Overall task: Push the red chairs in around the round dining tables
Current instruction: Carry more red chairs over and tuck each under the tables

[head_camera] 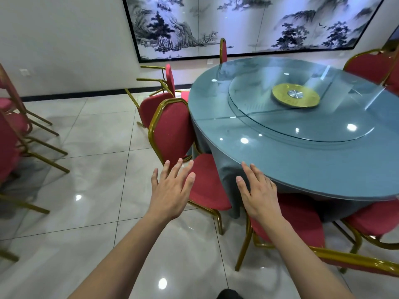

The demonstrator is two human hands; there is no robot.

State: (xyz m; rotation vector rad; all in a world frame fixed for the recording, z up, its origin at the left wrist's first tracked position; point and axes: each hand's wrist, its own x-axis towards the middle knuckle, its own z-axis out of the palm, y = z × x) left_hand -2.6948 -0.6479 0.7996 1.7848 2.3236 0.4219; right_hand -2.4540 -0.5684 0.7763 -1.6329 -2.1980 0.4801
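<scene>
Both the left hand (pixel 170 188) and right hand (pixel 259 193) hover with fingers spread, holding nothing. The nearest red chair (pixel 183 152) looks light and rigid; its gold-framed backrest top should give the firmest hold, and it should slide easily on the glossy floor (pixel 86 169).

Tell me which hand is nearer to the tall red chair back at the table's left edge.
Left. The left hand reaches just below the chair back, fingers spread. The right hand is farther right, by the table edge.

A restaurant banquet room: round glass-topped table (pixel 302 160) with turntable (pixel 302 108), red banquet chairs (pixel 174 130).
</scene>
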